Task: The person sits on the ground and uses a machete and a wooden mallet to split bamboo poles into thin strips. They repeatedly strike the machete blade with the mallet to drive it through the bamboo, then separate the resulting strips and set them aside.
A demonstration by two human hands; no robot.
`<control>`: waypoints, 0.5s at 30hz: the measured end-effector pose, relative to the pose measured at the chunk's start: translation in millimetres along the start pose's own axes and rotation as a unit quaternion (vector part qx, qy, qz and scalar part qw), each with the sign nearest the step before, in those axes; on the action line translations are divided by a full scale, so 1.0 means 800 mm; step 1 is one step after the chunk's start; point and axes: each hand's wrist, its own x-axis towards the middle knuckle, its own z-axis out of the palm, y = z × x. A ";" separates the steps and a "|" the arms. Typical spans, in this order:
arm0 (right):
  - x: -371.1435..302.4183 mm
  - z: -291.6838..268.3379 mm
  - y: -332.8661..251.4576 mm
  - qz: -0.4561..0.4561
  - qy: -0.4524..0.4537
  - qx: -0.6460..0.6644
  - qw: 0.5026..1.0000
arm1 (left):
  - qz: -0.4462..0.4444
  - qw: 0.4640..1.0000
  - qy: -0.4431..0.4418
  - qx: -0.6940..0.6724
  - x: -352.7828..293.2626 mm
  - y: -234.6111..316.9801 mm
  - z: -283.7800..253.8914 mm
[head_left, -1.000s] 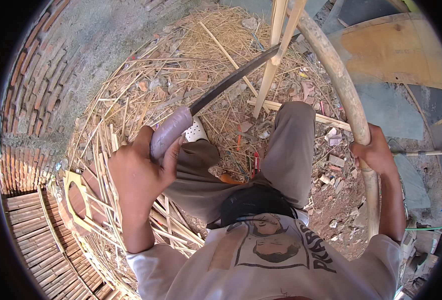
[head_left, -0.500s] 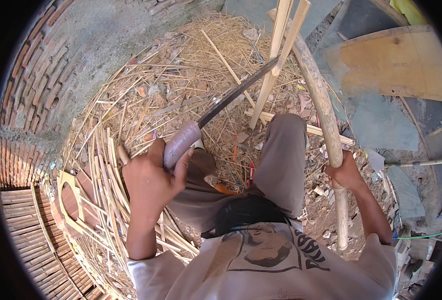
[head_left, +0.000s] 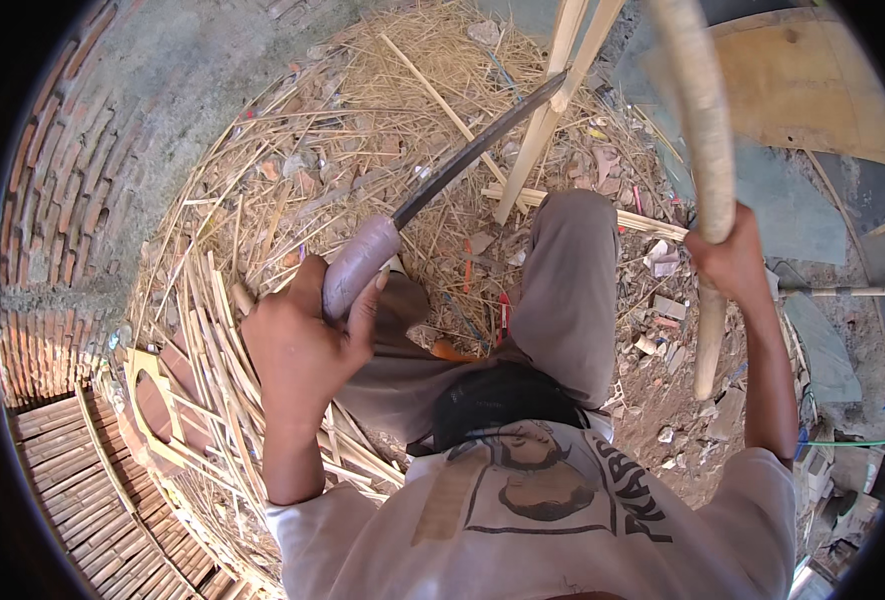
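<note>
While the left hand (head_left: 297, 345) is clamped around the pale grey cylindrical handle of a long dark-bladed knife (head_left: 362, 265), its blade tip meets a bundle of thin pale split bamboo strips (head_left: 552, 100) standing above the raised knee. Right hand (head_left: 727, 262): closed on a thick pale curved bamboo pole (head_left: 704, 140), held upright. Straw-coloured shavings (head_left: 292, 150) cover the floor; a flat tan board (head_left: 812, 90) lies upper right.

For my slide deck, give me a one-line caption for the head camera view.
Seated amid cane offcuts, left hand raises a long dark blade while right hand grips a pale pole.
</note>
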 end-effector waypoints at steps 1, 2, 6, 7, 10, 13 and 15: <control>-0.001 0.046 0.048 0.093 -0.077 -0.061 0.991 | 0.002 1.000 -0.013 0.014 0.004 -0.001 -0.002; -0.012 0.053 0.048 0.124 -0.097 -0.041 0.987 | -0.010 0.999 -0.022 0.031 0.003 -0.006 -0.002; -0.029 0.000 0.051 0.103 -0.111 0.017 0.988 | -0.032 0.999 -0.013 0.035 0.004 -0.033 0.020; -0.033 -0.015 0.048 0.114 -0.089 0.017 0.989 | -0.037 0.999 -0.014 0.029 0.001 -0.036 0.024; -0.047 -0.046 0.070 0.128 -0.013 0.017 0.992 | -0.036 0.999 -0.009 0.019 0.001 -0.032 0.039; -0.072 -0.013 0.164 0.137 0.079 0.026 0.987 | -0.052 0.989 -0.082 -0.113 -0.007 -0.007 0.056; -0.095 0.046 0.253 0.118 0.147 -0.089 0.978 | -0.061 0.946 -0.134 -0.288 -0.016 0.014 0.074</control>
